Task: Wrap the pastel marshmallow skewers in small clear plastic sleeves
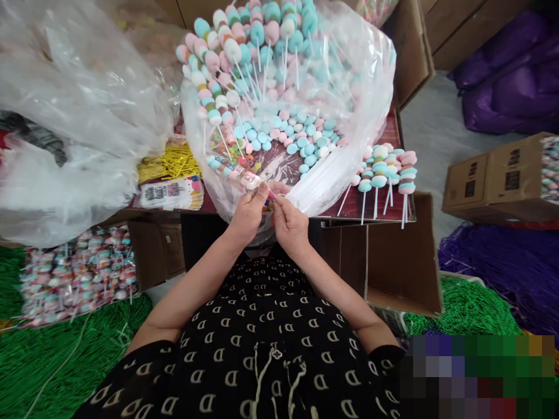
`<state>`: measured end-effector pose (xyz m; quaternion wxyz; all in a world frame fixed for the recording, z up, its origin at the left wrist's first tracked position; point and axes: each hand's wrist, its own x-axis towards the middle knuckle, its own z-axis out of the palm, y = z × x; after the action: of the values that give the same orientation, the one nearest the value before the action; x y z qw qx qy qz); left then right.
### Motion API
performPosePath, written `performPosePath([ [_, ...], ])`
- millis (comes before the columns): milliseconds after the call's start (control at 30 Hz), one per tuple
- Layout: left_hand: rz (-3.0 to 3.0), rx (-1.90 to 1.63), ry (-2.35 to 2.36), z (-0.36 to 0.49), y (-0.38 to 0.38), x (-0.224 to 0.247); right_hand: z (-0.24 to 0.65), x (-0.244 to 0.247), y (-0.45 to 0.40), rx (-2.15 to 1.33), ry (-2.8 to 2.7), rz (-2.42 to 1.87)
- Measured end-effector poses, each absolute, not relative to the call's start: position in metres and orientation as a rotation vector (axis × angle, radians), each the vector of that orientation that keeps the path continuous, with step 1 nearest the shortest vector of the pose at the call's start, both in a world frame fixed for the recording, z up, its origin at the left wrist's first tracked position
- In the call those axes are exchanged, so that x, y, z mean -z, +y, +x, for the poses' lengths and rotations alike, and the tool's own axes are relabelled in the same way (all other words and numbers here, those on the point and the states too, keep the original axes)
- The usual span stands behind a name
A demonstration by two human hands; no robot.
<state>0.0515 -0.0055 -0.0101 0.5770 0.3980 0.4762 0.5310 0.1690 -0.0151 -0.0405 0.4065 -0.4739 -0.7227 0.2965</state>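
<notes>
A marshmallow skewer (232,173) in a clear printed wrapper points up and to the left in front of me. My left hand (250,214) is closed around its lower end, thumb on top. Right beside it, my right hand (290,223) pinches the gathered pinkish end of the wrapper; the fingertips partly hide it. Past the hands, loose pastel marshmallows (301,137) lie in a large open plastic bag (375,99). White sticks (312,183) lie in a bundle to the right of my hands. Several unwrapped marshmallow skewers (233,52) are heaped at the back.
Yellow twist ties (170,164) and a stack of printed wrappers (171,193) lie to the left. More skewers (379,169) rest at the table's right edge (399,137). An open cardboard box (399,256) stands below right. Wrapped skewers (81,273) fill a container lower left.
</notes>
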Motion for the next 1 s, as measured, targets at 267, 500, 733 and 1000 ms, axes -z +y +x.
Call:
performPosePath([
  [267,0.988,-1.287,1.159,0.042,-0.003,-0.004,0.195,0.014,0.000,-0.996,-1.851,-1.060],
  [500,0.833,-0.881,0.835,0.042,-0.016,-0.015,0.206,-0.011,0.026,-1.287,-1.550,-0.974],
  [733,0.724,-0.681,0.648,0.050,-0.024,-0.010,0.182,-0.012,0.020,-1.749,-1.424,-0.827],
  [1000,1.636,-0.793,1.612,0.047,-0.019,0.012,0.166,0.013,0.014,-1.220,-1.327,-1.087],
])
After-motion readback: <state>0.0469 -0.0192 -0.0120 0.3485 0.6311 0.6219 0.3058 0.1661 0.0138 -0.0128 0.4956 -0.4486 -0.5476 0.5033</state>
